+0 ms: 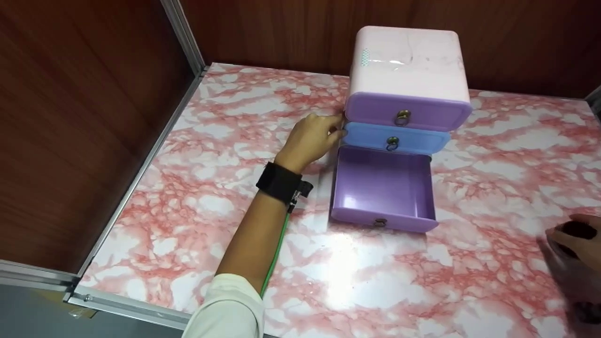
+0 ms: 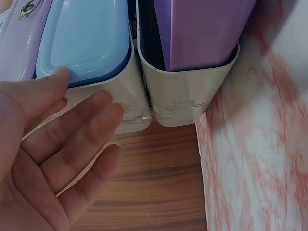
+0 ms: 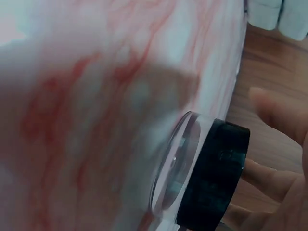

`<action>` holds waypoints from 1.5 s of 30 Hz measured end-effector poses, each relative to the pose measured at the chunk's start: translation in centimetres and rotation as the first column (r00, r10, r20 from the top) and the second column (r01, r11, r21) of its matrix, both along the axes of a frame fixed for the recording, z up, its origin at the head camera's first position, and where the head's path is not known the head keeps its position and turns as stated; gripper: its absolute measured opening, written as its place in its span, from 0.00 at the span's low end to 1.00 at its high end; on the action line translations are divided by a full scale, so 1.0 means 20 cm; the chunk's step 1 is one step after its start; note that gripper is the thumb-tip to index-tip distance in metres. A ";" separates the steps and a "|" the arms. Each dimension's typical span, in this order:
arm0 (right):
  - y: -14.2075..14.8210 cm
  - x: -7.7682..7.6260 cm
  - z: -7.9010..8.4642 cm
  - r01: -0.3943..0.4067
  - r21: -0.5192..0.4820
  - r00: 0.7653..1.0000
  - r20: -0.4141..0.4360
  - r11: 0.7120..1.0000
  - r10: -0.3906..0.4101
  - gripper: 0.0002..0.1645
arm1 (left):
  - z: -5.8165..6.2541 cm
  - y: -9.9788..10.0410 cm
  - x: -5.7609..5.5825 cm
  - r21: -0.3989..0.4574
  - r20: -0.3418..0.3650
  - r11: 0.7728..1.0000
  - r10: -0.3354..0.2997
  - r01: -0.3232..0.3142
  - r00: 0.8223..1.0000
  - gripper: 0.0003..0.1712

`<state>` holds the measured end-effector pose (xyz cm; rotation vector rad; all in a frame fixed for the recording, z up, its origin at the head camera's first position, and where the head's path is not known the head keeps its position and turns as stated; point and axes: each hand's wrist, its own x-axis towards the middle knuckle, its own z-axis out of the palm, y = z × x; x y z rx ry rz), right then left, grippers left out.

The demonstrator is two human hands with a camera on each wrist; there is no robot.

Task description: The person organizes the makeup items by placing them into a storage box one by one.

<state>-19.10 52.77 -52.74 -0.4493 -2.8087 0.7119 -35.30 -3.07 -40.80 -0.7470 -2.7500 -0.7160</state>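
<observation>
A small chest of drawers (image 1: 413, 61) stands at the back, with a pale pink top. Its top purple drawer (image 1: 375, 108) and middle blue drawer (image 1: 366, 135) are closed, while the bottom purple drawer (image 1: 385, 183) is pulled out, nothing visible inside. My left hand (image 1: 310, 141) is at the chest's left side; in the left wrist view its thumb (image 2: 60, 77) touches the blue drawer's edge, other fingers extended along the casing. At the right edge, my right hand (image 1: 582, 239) curves round a clear jar with a black lid (image 3: 214, 175), only partly visible in the head view.
Pink-and-white marbled tabletop (image 1: 263, 89) lies under everything. Dark wood panels (image 1: 84, 117) rise at the left and back, with a metal rail (image 1: 141, 164) along the left edge. A green cable (image 1: 279, 244) runs down the left forearm from a black wrist strap (image 1: 279, 183).
</observation>
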 end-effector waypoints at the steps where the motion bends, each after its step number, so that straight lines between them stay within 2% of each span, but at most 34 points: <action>1: 0.01 -0.01 0.00 0.041 -0.068 0.999 0.037 0.997 -0.038 0.44 | 0.00 0.00 0.00 0.003 0.002 1.000 -0.001 0.001 1.000 0.12; 3: 0.03 -0.02 0.00 0.006 -0.094 0.998 0.065 0.996 0.001 0.41 | 0.00 0.00 0.00 0.004 0.004 1.000 -0.001 0.001 1.000 0.12; 6: 0.03 -0.04 0.03 -0.039 -0.049 0.995 0.088 0.998 0.043 0.38 | 0.00 0.00 0.00 0.005 0.004 1.000 0.002 -0.002 1.000 0.13; 10: -0.04 -0.03 0.11 -0.058 -0.008 0.993 0.105 0.998 0.059 0.37 | -0.01 -0.01 0.00 0.000 0.007 1.000 0.003 -0.003 1.000 0.13; 13: -0.14 0.00 0.20 -0.064 -0.024 0.991 0.118 0.998 0.067 0.37 | 0.00 -0.01 0.00 -0.006 0.012 1.000 0.003 -0.002 1.000 0.13; 16: -0.21 0.02 0.26 -0.083 -0.020 0.986 0.146 0.996 0.085 0.39 | 0.00 -0.01 0.00 -0.004 0.011 1.000 0.001 -0.001 1.000 0.13; 20: -0.25 0.01 0.25 -0.122 0.015 0.978 0.174 0.992 0.118 0.43 | 0.00 -0.01 0.00 0.007 -0.006 1.000 -0.006 0.006 1.000 0.13; 24: -0.38 0.00 0.35 -0.182 0.043 0.962 0.213 0.982 0.169 0.45 | -0.01 -0.01 0.00 0.014 -0.021 1.000 -0.013 0.013 1.000 0.13; 26: -0.47 0.00 0.43 -0.205 0.042 0.947 0.261 0.978 0.188 0.46 | -0.01 -0.01 0.00 0.017 -0.022 1.000 -0.014 0.014 1.000 0.13; 28: -0.52 0.00 0.47 -0.236 0.046 0.933 0.288 0.971 0.213 0.50 | -0.01 0.00 0.00 0.019 -0.021 1.000 -0.013 0.013 1.000 0.13; 35: -0.68 -0.04 0.53 -0.275 -0.012 0.891 0.374 0.961 0.259 0.61 | 0.00 0.00 0.00 0.022 -0.010 1.000 -0.010 0.010 1.000 0.13; 45: -0.84 -0.10 0.59 -0.342 -0.050 0.877 0.342 0.938 0.338 0.60 | 0.00 0.00 0.00 0.021 0.014 1.000 0.003 -0.004 1.000 0.14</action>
